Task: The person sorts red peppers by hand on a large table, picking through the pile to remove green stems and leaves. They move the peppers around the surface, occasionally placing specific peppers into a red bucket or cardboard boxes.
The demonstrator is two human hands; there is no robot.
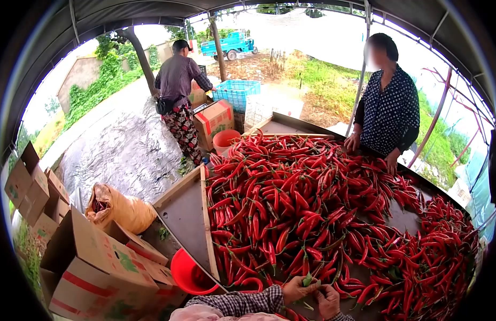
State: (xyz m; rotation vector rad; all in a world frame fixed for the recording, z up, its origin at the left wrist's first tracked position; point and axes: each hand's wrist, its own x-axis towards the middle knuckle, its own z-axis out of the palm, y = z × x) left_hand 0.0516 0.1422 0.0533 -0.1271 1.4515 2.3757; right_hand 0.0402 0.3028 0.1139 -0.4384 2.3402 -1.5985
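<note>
Left hand (297, 289) and right hand (328, 300) close together at bottom centre, fingers pinched narrow around one small chilli with a green stalk end (307, 280); exactly which fingers grip, hard to tell. Plaid sleeve (242, 302) leading into the left wrist. Held chilli right at the near edge of the heap, just above the tabletop.

Handling, as a judgement: very light, thin, smooth waxy skin, a bit slippery, flesh bendable and bruisable if squeezed. Best taken near the stalk end with fingertips, body supported by the other hand, stalk snapped or twisted rather than pulled along the pod.

Further out: big heap of long glossy red chilli peppers (312, 214) spread over the grey wood-edged tabletop (186, 214), touching both hands' fingertips. Round red plastic bucket (192, 273) just left of the tabletop rim, below it. Brown printed cardboard boxes (98, 267) stacked left. Tan stuffed sack (122, 208) behind them.

Far side: person in dotted dark blouse (389, 109), hands on the heap edge. Another person in striped shirt (178, 80) standing apart by a blue plastic crate (236, 93).
</note>
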